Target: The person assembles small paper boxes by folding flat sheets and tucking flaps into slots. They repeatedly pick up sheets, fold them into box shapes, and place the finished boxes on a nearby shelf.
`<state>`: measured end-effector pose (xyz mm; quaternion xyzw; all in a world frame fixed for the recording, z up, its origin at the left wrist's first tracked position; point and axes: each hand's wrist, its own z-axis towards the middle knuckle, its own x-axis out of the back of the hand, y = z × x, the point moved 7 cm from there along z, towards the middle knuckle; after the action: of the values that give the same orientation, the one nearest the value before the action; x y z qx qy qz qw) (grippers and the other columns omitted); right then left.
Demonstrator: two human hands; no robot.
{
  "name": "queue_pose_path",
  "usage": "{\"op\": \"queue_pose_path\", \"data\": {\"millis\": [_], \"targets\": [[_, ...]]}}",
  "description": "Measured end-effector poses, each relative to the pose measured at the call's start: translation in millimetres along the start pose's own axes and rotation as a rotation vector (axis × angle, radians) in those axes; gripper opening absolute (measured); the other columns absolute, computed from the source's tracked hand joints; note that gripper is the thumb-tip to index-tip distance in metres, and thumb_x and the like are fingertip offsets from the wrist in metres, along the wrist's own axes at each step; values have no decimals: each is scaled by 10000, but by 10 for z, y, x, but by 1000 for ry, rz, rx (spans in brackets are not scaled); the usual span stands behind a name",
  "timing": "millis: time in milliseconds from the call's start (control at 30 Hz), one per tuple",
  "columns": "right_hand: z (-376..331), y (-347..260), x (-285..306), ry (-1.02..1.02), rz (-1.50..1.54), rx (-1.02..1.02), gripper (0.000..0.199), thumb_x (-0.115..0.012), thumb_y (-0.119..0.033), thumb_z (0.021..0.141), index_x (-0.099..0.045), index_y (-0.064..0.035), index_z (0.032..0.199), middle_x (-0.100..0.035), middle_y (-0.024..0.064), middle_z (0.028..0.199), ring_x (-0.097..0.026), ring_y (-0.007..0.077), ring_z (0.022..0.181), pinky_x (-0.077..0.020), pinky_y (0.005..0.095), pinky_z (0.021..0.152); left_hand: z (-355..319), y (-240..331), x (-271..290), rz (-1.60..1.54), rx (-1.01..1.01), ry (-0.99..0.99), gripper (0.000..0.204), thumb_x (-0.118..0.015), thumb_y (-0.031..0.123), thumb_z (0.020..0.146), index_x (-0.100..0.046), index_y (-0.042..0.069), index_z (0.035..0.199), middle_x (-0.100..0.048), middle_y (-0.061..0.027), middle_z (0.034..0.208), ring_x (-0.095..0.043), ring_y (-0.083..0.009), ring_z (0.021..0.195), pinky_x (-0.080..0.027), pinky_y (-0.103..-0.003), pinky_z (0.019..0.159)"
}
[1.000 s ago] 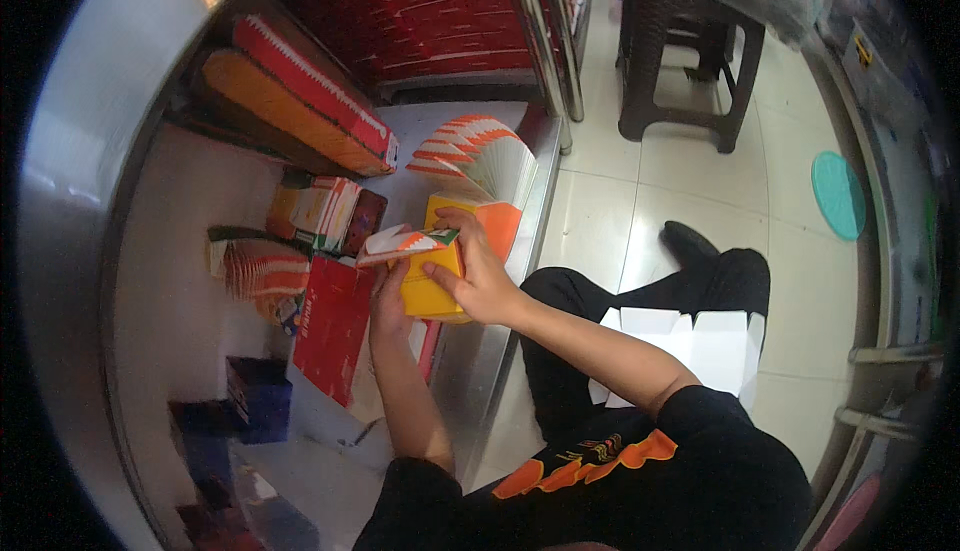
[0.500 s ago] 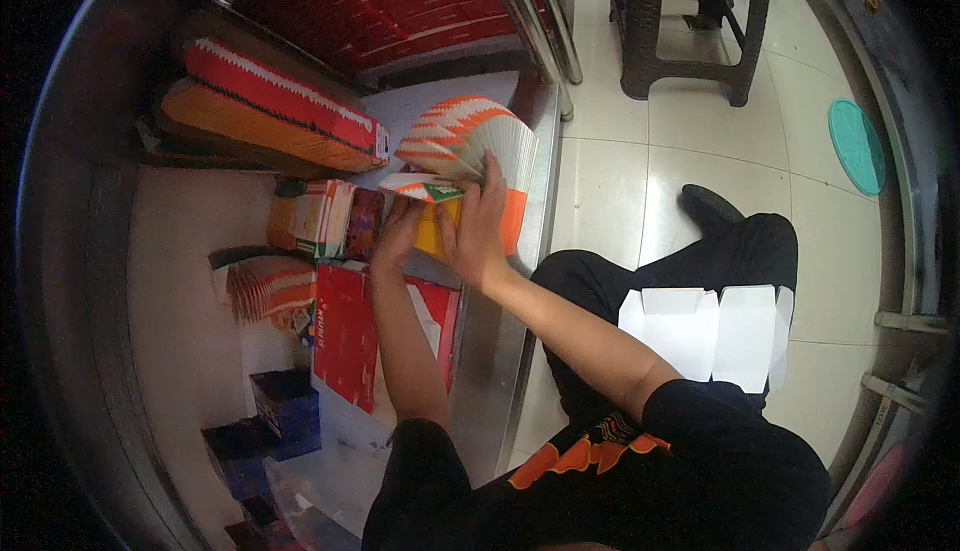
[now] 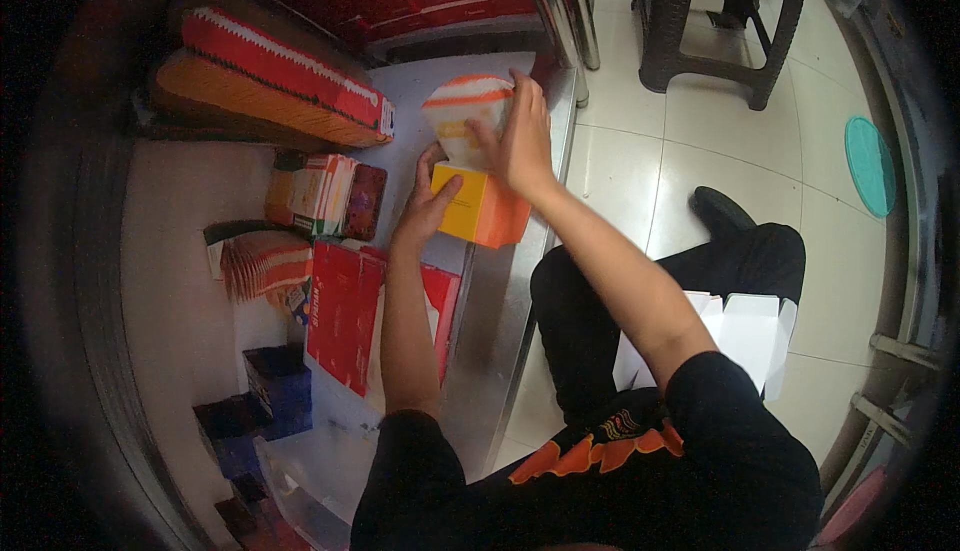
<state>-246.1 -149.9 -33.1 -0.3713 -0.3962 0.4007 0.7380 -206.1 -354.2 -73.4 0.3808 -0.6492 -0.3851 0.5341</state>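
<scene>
Over the metal table, my left hand [image 3: 428, 203] grips the left side of a thick stack of yellow and orange folded cards [image 3: 467, 203], its thumb lying on the yellow face. The stack's orange side faces right. Above it rises an orange-and-white flap or sheet [image 3: 465, 116], partly blurred. My right hand [image 3: 522, 141] holds this upper part from the right, fingers at its top edge and thumb across its front. Whether it is joined to the yellow part cannot be made out.
Left of my hands are a long red-and-orange row of packed cartons [image 3: 285, 81], a smaller upright bundle [image 3: 325, 196] and a red box [image 3: 345, 316]. Dark blue boxes [image 3: 278, 386] stand lower left. White unfolded card [image 3: 745, 336] lies on my lap. A dark stool [image 3: 715, 26] stands on the tiles.
The fanned leaves have come together, and more of the yellow face shows. My right hand has moved up and right, my left hand slightly right.
</scene>
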Motion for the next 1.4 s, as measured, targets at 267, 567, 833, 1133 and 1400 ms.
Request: {"op": "queue_pose_path", "data": {"millis": [267,567,833,1133,1400], "targets": [[-364,117,513,-308,59,105,677,-725,-201,827,-393,41,1366,-479,243,1329,-475,419,1236,-391,436,1054,-46,65,-11,60,149,-20,582,-624,297,963,-391,75,1449,-529,-120,1356,-478,-204,1253,-366,-329,1056],[-2740,396,2464,-1086,-598,206,757,-790,-384,748,-502,-55,1365,-391,205,1466,-353,354,1384,-298,482,1135,-147,213,176,490,-30,365,753,-700,351,894,-340,-4,1452,-451,-209,1422,-435,-305,1314,-323,-396,1108],[-3033,635,2608,-1181,-570,365,540,-681,-283,868,-542,-20,1318,-356,212,1506,-323,337,1421,-362,435,1114,-1450,632,-814,406,-93,960,644,-700,247,891,-397,-41,1382,-468,-228,1356,-453,-359,1272,-353,-452,1080],[-2399,214,3030,-720,-291,119,103,-660,-55,833,-675,2,917,-701,141,911,-681,334,838,-555,409,729,-2009,373,-2433,-292,168,231,441,-606,218,971,-474,5,1334,-550,-159,1304,-553,-212,1188,-428,-347,1006],[-2524,684,2909,-728,215,-490,248,-786,-101,791,-748,-30,1026,-724,99,1055,-668,210,983,-508,325,885,-1839,446,-3218,-1121,542,-404,567,-432,413,1027,-435,-9,1407,-569,-160,1336,-563,-272,1214,-422,-395,1051]]}}
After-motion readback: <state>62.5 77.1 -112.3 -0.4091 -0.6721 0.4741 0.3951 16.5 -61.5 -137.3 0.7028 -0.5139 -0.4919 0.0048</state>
